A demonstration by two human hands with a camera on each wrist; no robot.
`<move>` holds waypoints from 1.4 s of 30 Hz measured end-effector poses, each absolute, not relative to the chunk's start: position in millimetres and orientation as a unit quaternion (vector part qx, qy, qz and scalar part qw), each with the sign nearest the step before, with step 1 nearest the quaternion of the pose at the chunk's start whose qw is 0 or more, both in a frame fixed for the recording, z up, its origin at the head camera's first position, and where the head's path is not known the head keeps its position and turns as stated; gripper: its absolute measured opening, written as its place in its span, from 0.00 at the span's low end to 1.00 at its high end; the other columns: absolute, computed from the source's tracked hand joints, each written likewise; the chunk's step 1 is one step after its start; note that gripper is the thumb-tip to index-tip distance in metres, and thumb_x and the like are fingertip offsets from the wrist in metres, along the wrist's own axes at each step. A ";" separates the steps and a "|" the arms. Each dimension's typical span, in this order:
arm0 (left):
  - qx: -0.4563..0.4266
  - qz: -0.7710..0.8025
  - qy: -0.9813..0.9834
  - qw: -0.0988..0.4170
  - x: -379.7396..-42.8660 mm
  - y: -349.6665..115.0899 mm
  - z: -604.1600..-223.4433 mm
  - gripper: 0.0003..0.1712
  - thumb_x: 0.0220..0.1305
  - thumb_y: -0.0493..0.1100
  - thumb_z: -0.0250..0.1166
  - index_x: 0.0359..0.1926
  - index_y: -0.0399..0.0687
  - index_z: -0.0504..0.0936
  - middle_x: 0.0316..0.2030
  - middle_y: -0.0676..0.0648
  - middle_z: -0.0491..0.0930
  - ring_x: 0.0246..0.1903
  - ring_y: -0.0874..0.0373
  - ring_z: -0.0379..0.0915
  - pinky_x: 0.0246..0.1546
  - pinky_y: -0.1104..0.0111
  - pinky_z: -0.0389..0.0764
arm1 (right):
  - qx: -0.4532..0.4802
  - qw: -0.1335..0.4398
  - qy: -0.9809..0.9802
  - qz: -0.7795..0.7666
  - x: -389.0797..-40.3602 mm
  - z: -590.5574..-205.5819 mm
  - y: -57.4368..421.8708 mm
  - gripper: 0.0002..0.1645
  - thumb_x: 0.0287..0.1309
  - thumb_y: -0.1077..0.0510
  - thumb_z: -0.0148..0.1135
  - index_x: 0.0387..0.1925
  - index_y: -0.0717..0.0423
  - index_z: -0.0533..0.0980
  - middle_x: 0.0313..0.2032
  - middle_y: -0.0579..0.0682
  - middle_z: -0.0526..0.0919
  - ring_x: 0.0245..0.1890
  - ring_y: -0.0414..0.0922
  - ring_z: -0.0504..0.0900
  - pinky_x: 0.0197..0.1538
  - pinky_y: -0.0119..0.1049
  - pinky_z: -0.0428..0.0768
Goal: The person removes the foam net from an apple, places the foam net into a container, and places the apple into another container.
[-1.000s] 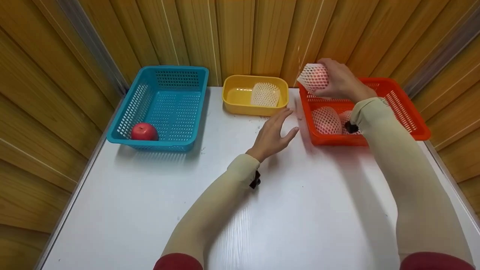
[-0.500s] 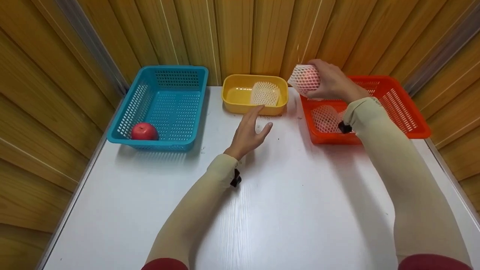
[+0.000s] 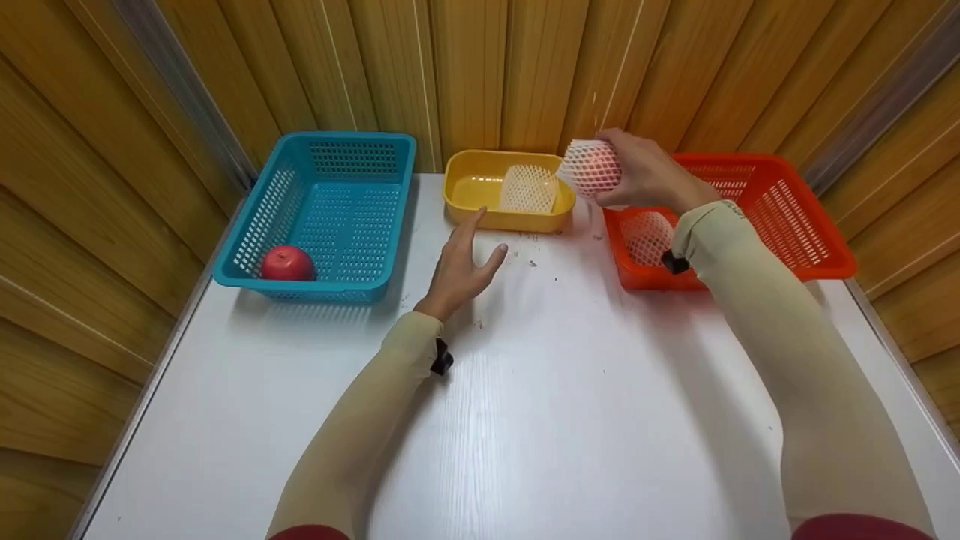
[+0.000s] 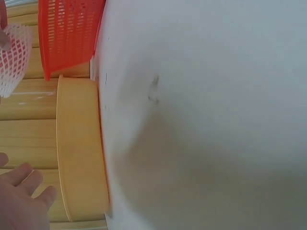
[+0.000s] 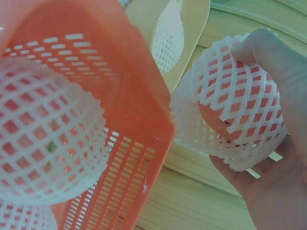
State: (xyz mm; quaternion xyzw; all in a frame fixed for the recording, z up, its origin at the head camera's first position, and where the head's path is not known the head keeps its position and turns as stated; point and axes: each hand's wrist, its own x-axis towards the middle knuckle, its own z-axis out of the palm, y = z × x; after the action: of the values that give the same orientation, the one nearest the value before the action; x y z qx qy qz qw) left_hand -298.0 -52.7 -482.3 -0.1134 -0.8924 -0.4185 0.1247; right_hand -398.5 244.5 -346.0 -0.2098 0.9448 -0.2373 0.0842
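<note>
My right hand (image 3: pixel 646 171) grips an apple (image 3: pixel 598 166) wrapped in a white foam net, held up between the red basket and the yellow container. In the right wrist view the net sleeve (image 5: pixel 240 108) gapes at one end and red skin shows through. My left hand (image 3: pixel 459 271) holds nothing; its fingers are extended over the table just in front of the yellow container (image 3: pixel 517 221). Inside that container lies a loose foam net (image 3: pixel 528 189). A bare red apple (image 3: pixel 288 263) sits in the near left corner of the blue basket (image 3: pixel 382 286).
The red basket (image 3: pixel 814 273) stands at the right, partly hidden by my right arm; netted fruit (image 3: pixel 646 238) lies in it. A wood-panelled wall (image 3: pixel 472 67) rises behind the baskets. Small dark specks mark the white table (image 3: pixel 570 390).
My right hand has carried the netted apple leftward from above the red basket. My left hand has moved left and slightly toward me, away from beside the red basket.
</note>
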 end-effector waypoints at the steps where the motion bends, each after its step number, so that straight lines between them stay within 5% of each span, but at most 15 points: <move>1: -0.110 -0.420 -0.892 0.124 -297.6 -55.0 -482.1 0.42 0.71 0.54 0.65 0.78 0.45 0.60 0.76 0.46 0.63 0.75 0.52 0.58 0.75 0.59 0.58 | -0.210 0.086 0.944 -0.238 -397.8 -346.3 242.6 0.60 0.51 0.49 0.81 0.77 0.51 0.54 0.67 0.59 0.69 0.63 0.59 0.70 0.66 0.61 0.73; 18: -0.068 -0.430 -0.896 0.093 -290.2 -83.1 -481.9 0.43 0.72 0.53 0.64 0.79 0.47 0.58 0.77 0.45 0.60 0.76 0.52 0.54 0.76 0.57 0.57 | -0.243 0.090 0.935 -0.243 -392.0 -361.6 215.9 0.53 0.49 0.50 0.82 0.72 0.51 0.61 0.61 0.55 0.74 0.58 0.55 0.74 0.64 0.56 0.76; 42: -0.071 -0.440 -0.890 0.098 -283.7 -103.6 -487.0 0.40 0.71 0.56 0.63 0.77 0.49 0.61 0.76 0.47 0.63 0.76 0.53 0.56 0.76 0.57 0.56 | -0.260 0.124 0.924 -0.252 -379.9 -384.1 180.8 0.58 0.48 0.52 0.83 0.74 0.48 0.57 0.65 0.55 0.69 0.62 0.55 0.68 0.69 0.57 0.69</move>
State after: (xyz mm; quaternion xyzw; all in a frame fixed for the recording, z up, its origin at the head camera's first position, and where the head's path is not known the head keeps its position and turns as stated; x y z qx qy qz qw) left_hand -283.7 -103.6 -487.0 -0.0711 -0.8898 -0.4400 0.0985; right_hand -379.9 180.8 -384.1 -0.2600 0.9240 -0.2515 0.1241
